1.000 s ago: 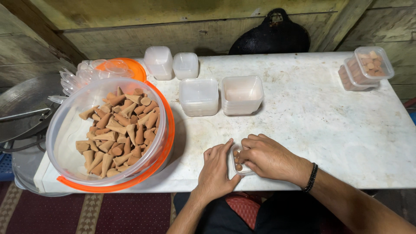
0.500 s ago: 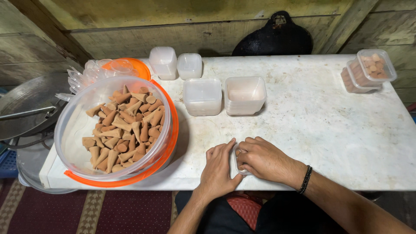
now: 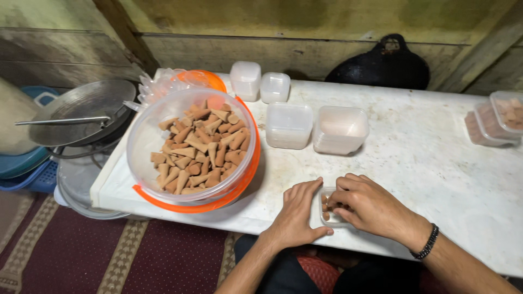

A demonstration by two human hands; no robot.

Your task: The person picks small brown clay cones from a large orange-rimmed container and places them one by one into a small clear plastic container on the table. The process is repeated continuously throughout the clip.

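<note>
A small clear plastic box [image 3: 328, 209] with a few brown cones in it sits near the front edge of the white table [image 3: 436, 163]. My left hand [image 3: 297, 212] lies against the box's left side and steadies it. My right hand [image 3: 370, 206], with a dark bracelet at the wrist, covers the right part of the box, fingertips reaching into it; what they pinch is hidden. To the left stands a large clear bowl [image 3: 147, 136] with an orange rim, holding several brown cones [image 3: 199, 144].
Two empty clear boxes [image 3: 289, 124] [image 3: 340, 129] stand mid-table, two lidded ones [image 3: 246, 79] behind. Filled stacked boxes [image 3: 498, 121] sit at the far right. A black bag [image 3: 384, 66] leans on the wall. A metal pan [image 3: 81, 111] and blue tubs lie left, off the table.
The view has shifted rightward and closer. My hands stay at the small box; the right hand's fingers have moved over the box opening.
</note>
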